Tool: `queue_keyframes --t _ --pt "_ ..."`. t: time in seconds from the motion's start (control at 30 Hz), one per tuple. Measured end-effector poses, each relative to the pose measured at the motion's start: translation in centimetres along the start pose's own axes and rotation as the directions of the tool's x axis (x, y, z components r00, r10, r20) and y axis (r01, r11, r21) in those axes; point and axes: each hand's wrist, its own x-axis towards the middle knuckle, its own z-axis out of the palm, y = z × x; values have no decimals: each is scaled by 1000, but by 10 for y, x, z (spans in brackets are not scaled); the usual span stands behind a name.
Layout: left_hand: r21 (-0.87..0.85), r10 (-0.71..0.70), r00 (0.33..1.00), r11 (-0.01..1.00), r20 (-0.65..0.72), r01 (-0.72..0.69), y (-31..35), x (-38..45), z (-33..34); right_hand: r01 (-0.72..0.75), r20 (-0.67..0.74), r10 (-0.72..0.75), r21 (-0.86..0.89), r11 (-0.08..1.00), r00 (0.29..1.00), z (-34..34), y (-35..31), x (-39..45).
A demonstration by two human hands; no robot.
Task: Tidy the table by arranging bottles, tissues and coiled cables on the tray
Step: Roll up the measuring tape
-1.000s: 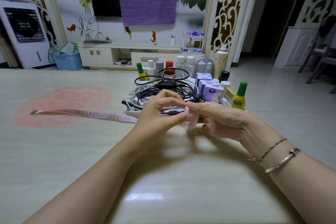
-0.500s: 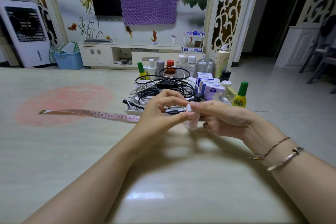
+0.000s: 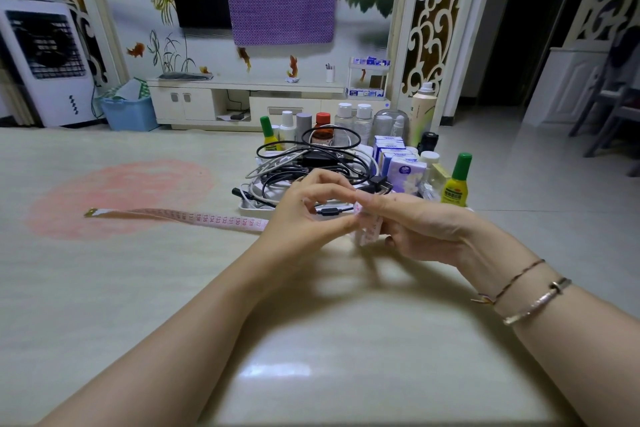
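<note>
Pink measuring tape [image 3: 166,216] lies flat on the table [image 3: 311,357], long axis running left to right. Its free metal-tipped end is far out to the left. Its right end runs up into the hands, which are at centre, just near of the tray [image 3: 246,207].

Left hand [image 3: 304,218]: fingers curled, thumb and fingertips pinching the tape where it meets the roll.

Right hand [image 3: 419,229]: palm turned left, fingers curled round a small wound roll of tape, holding it upright.

Judgement: winding in progress. The loose length lies entirely to the left, so the left hand is nearer to feed it. The tray already holds cables [image 3: 311,163], tissue packs [image 3: 401,170] and bottles [image 3: 353,121].
</note>
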Motion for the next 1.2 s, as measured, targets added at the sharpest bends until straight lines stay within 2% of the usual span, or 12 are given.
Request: queue_keyframes --t 0.1,0.27,0.43,0.5,0.67,0.8,0.97,1.2 --pt "-46 -29 999 999 -18 28 0 0 -2 -12 51 8 97 995 999 -6 -1 -3" --pt "-6 -12 1000 1000 3 12 1 0 1 -16 10 15 43 999 1000 -4 -1 -1" --pt "-64 -28 1000 998 -2 28 1 0 -1 -16 46 10 134 991 999 -7 -1 -3" --pt "-42 -20 1000 999 -2 20 1 0 0 -31 52 26 108 994 998 -7 -3 -5" --pt "4 -11 1000 1000 12 11 0 0 1 -22 -51 25 62 998 998 1 -3 -2" --pt "-37 -32 999 999 3 32 0 0 -1 -18 -18 20 89 996 1000 -4 -5 -7" --pt "-35 -19 1000 999 15 19 2 -1 2 -26 -43 27 23 999 999 1 -6 -4" --pt "-41 -42 999 998 -1 42 4 -1 1 -35 -4 36 106 994 999 -3 -5 -6"
